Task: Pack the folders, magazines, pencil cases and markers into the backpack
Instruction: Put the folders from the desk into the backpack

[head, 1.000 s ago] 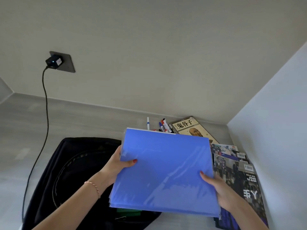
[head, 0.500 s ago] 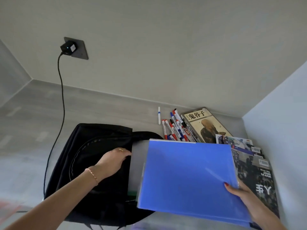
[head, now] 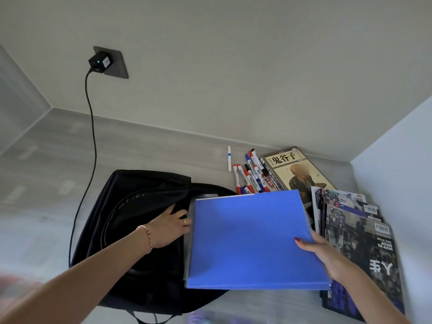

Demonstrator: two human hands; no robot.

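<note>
A black backpack (head: 131,225) lies flat on the grey surface, its opening facing right. My left hand (head: 169,226) grips the edge of the backpack's flap beside the opening. My right hand (head: 327,256) holds a stack of folders, a blue folder (head: 250,239) on top, by its right edge, thumb on the cover. The stack's left edge sits at the backpack's opening. Several red, blue and black markers (head: 251,175) lie behind the folders. Magazines (head: 357,232) are stacked at the right, partly under my right forearm. No pencil case shows.
A book with a brown cover (head: 298,169) lies by the markers. A black cable (head: 90,141) runs from a wall plug (head: 99,63) down past the backpack's left side. A white wall (head: 402,174) closes off the right.
My left hand let go of the folders and took hold of the backpack's flap. My right hand alone lowered the stack toward the opening.
</note>
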